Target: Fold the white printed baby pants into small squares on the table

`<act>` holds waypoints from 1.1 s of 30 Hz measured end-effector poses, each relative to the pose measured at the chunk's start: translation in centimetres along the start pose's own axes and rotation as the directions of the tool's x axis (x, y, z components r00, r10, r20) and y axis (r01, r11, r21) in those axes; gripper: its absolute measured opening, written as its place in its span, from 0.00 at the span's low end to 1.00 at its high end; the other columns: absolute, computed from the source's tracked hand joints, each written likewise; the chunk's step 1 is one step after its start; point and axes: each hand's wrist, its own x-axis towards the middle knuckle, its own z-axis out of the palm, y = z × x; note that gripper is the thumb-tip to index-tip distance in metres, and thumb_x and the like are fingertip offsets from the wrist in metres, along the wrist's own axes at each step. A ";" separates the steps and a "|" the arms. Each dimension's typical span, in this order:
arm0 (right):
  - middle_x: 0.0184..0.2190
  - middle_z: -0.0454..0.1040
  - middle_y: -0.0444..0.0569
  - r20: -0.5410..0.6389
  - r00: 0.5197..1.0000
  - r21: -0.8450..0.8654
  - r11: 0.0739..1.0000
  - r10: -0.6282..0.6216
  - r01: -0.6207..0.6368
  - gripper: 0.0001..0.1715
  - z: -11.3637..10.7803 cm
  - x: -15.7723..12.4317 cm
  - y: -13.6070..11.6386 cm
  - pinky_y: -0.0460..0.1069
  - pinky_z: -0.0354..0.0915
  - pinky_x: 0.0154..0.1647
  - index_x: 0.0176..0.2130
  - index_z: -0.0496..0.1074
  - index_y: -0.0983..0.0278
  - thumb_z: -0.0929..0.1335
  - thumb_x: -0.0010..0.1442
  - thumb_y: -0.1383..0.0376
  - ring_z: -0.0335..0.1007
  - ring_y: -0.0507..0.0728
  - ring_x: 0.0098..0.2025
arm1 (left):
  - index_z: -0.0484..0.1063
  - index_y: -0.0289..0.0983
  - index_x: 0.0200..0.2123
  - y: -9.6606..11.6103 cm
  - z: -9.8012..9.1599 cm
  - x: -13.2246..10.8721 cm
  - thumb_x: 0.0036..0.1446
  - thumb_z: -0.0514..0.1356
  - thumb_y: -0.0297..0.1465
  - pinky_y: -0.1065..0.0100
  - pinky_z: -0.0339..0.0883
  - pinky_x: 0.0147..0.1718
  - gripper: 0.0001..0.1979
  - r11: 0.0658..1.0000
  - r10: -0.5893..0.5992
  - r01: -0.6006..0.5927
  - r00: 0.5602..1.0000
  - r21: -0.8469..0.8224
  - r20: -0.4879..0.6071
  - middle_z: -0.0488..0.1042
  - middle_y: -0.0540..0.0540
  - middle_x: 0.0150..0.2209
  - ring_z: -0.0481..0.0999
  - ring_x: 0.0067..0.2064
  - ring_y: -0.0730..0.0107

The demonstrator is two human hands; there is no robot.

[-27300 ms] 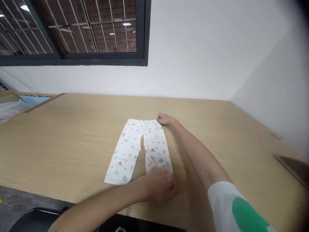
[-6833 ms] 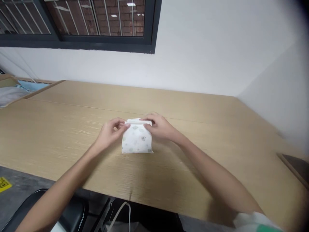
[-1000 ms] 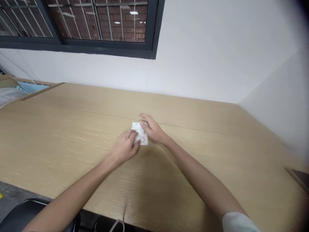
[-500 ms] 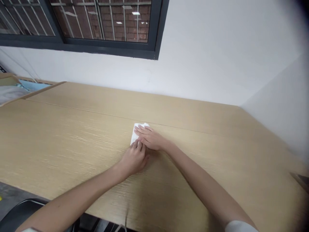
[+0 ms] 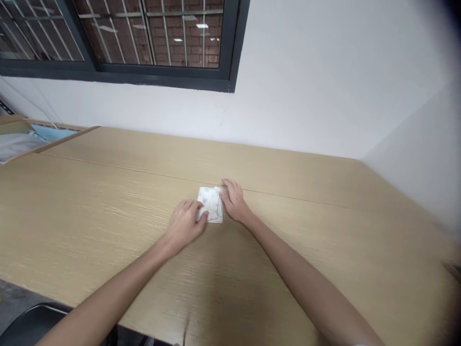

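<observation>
While the left hand (image 5: 184,222) rests at eight o'clock of the folded printed cloth (image 5: 213,203) on the bench (image 5: 90,216), its unclenched fingers overlap the edge, seemingly to steady it; at three o'clock, the right hand (image 5: 236,202) grips nothing, fingers extended, perhaps bracing that side.

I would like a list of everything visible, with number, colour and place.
Table: one, light wood, centre
Folded cloth: one, white with print, on table
Compartment: one, wooden edge, far left
Contents: count unclear, blue and whitish, in compartment
Window: one, dark, barred, upper left
Brick wall: one, reddish, beyond window
Walls: two, white, behind and right
Chair: one, black, lower left
Floor: one, grey, lower left
Left hand: one, bare, fingers on cloth
Right hand: one, bare, at cloth's right edge
</observation>
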 end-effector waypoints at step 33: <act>0.38 0.72 0.45 0.395 0.916 0.604 0.772 -0.075 -0.198 0.13 2.0 -0.3 -12.4 0.51 0.65 0.41 0.44 0.65 0.60 0.70 0.62 0.59 0.69 0.55 0.39 | 0.67 0.43 0.28 -0.3 -9.2 -9.7 0.58 0.57 0.44 0.69 0.62 0.29 0.12 0.929 -0.347 0.329 0.934 -0.172 -0.083 0.72 0.52 0.24 0.71 0.28 0.69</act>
